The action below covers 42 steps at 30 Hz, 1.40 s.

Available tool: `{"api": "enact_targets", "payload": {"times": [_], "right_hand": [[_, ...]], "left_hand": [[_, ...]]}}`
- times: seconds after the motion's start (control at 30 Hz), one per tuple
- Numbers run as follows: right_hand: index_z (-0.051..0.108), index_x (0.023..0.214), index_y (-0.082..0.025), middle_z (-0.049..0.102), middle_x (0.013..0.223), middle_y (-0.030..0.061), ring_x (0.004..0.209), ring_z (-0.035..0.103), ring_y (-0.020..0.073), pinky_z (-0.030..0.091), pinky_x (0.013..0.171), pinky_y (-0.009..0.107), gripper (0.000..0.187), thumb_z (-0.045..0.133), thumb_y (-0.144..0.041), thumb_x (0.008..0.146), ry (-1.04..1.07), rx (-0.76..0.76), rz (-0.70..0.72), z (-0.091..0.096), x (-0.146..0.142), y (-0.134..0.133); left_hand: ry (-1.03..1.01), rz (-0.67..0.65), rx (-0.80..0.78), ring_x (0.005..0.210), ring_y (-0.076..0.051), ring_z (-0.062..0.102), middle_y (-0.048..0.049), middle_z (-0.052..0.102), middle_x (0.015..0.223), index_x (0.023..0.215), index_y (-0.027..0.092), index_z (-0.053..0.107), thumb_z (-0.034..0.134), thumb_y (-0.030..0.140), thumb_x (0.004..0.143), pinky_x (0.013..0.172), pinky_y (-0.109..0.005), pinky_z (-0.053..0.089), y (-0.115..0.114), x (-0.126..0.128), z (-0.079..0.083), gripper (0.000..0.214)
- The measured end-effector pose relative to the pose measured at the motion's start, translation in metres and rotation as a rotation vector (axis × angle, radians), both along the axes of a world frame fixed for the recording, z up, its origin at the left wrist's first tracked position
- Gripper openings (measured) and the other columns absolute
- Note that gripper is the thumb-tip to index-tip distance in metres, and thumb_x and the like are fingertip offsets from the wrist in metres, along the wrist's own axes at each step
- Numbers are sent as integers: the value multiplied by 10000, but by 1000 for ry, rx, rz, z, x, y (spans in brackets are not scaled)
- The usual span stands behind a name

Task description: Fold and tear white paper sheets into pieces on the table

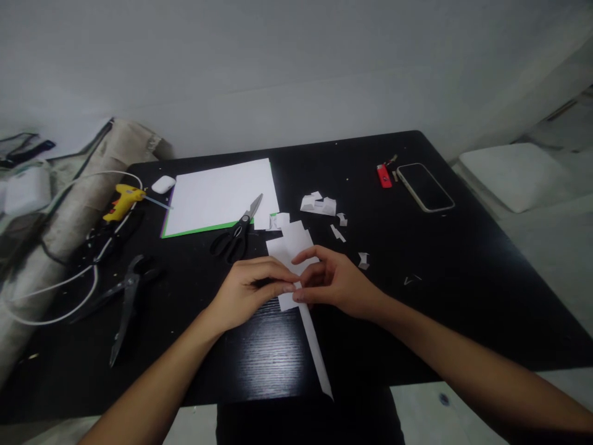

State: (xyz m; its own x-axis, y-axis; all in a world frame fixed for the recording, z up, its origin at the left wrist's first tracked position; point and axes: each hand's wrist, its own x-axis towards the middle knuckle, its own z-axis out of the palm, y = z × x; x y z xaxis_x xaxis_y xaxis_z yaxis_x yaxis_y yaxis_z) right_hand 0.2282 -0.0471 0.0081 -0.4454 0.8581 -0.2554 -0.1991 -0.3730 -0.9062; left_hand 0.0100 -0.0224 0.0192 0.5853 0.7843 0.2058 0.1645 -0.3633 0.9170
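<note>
At the middle of the black table, my left hand and my right hand meet at the upper end of a narrow folded paper strip. Both are closed, thumbs and fingertips pinching the strip between them. Its lower end reaches down to the table's front edge. Beneath and beyond my fingers lies a cut white paper piece, partly hidden by the hands. Black-handled scissors rest just past my left hand, blades on a stack of white sheets.
Paper scraps lie beyond my right hand. Pliers, a yellow glue gun and a white cable are at left. A red lighter and a phone sit at back right on the black table.
</note>
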Motion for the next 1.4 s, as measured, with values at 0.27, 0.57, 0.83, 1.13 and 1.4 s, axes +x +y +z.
{"api": "enact_targets", "payload": {"times": [0.27,0.57,0.83,1.13,1.4], "right_hand": [[617,1099,-195,755,795,-11,736,727,139,562,727,271,501,906,-206,690,-58,49,-26,-1,-1,-3],[668,991,-154,775,840,61,811,761,186,606,740,311,307,800,-385,839,2,-86,18,-2,-3,0],[733,879,-134,757,796,40,604,683,99,560,645,241,286,709,-416,922,-61,-71,21,6,-1,0],[723,837,-152,723,718,12,582,642,102,515,621,251,257,738,-402,890,-137,-11,-46,11,-3,1],[707,811,-158,707,687,2,573,630,101,505,616,253,265,736,-410,888,-135,-43,-71,16,-4,0]], "left_hand": [[-3,75,-249,735,-138,714,-46,766,828,925,168,766,736,212,890,668,-222,565,-7,5,1,64],[-167,202,-312,670,-121,730,-11,757,746,904,165,728,735,154,864,647,-208,590,-9,11,-3,43],[-159,333,-343,646,-117,724,0,745,688,875,160,748,774,160,823,630,-189,587,-11,17,-1,59],[-112,341,-306,682,-134,743,-8,765,729,915,179,769,775,205,847,659,-207,597,-14,14,-6,73],[87,315,155,804,-155,723,-40,784,909,979,206,781,739,227,900,723,-259,580,-11,8,-9,91]]}}
